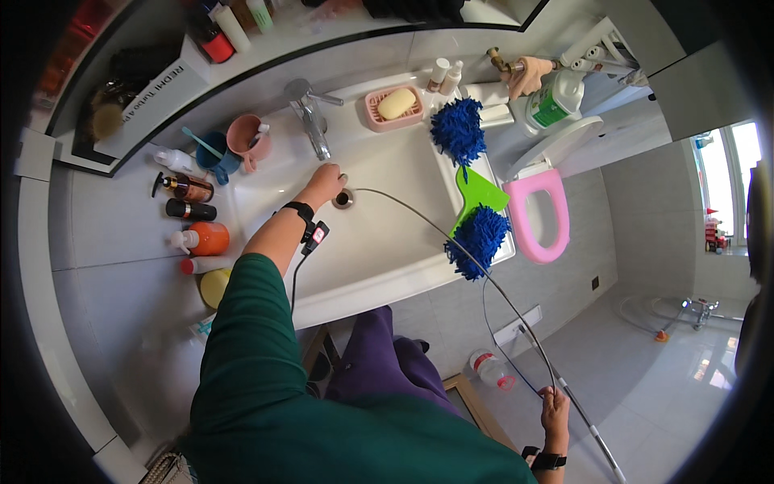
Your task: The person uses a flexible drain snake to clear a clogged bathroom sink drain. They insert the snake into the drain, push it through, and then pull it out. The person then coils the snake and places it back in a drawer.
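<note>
My left hand (326, 184) is over the white sink basin (387, 234), fingers curled closed beside the drain hole (344, 199). What it pinches, if anything, is hidden. A thin grey flexible drain snake (439, 226) starts by the drain and bows right across the basin and over its rim. Low on the right, my right hand (555, 415) is closed around the snake, where a thin loop also comes down to the fingers. A mop with two shaggy blue pads (476, 242) and a green head (480, 194) leans on the sink's right rim. Its silver pole (592, 431) passes beside my right hand.
Faucet (310, 121) and pink soap dish (393, 109) stand behind the basin. Cups (248, 141) and several bottles (210, 239) line its left side. A toilet with a pink seat (520, 214) is to the right. A plastic bottle (492, 369) lies on the floor.
</note>
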A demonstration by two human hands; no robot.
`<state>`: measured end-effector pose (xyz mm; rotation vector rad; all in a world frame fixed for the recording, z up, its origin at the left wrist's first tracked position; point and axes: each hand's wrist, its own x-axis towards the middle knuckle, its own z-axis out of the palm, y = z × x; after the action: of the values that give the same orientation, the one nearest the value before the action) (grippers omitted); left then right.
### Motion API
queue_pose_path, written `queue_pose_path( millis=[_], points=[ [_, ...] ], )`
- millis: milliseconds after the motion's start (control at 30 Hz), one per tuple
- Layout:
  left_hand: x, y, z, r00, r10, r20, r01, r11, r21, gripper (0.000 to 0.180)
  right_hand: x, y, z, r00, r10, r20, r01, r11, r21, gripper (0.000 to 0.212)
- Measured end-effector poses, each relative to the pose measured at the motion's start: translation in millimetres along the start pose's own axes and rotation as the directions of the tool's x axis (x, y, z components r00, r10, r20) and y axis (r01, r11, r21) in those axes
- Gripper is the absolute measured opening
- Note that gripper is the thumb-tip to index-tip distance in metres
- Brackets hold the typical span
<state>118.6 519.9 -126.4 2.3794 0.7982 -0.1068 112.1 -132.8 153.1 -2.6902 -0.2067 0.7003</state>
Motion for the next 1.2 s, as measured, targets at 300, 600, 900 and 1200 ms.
queue_pose_path(
  millis=[300, 600, 900, 1200],
  points=[
    [32, 36, -26, 0.966, -0.256, -0.036, 0.029, 0.244, -0.969, 0.019, 4, 7, 9, 0.999, -0.051, -0.017, 0.052, 0.998, 0.031, 0.038],
    [39, 23, -34, 0.932, -0.295, -0.209, -0.032, 0.51, -0.86, 0.021, 5, -4, -13, 0.996, 0.082, 0.043, -0.084, 0.996, 0.038, 0.039],
    [-52, -2, -11, 0.967, -0.22, 0.125, 0.252, 0.784, -0.567, 0.031, 10, -23, -40, 1.0, -0.019, 0.013, 0.021, 0.993, -0.117, 0.04],
    [-105, 108, 5, 0.984, 0.181, -0.005, -0.179, 0.967, -0.179, 0.022, 27, -19, -70, 0.995, -0.064, -0.072, 0.051, 0.986, -0.16, 0.045]
  ],
)
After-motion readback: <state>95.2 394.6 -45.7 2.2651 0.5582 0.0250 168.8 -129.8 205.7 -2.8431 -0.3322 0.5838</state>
